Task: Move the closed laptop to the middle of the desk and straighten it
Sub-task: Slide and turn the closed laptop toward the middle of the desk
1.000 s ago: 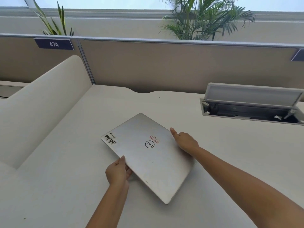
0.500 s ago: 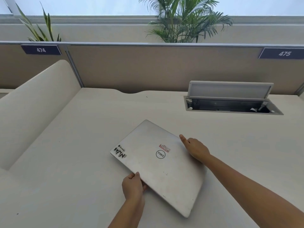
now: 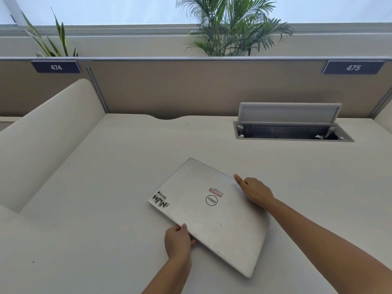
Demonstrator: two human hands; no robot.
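Observation:
A closed silver laptop (image 3: 210, 215) with stickers and a round logo lies askew on the white desk (image 3: 106, 187), its corners pointing away and toward me. My left hand (image 3: 177, 240) grips its near-left edge, thumb on the lid and fingers underneath. On the far-right edge my right hand (image 3: 255, 191) holds the laptop, the index finger stretched along the rim.
A cable box (image 3: 290, 130) with its lid raised is sunk into the desk at the back right. Beige partitions (image 3: 191, 88) bound the desk at the back, and a curved white divider (image 3: 42, 134) rises on the left. Plants stand behind the partition.
The laptop, held in both hands, has shifted to the right across the desk, away from the left divider. Its slant looks about the same. My view has also turned right.

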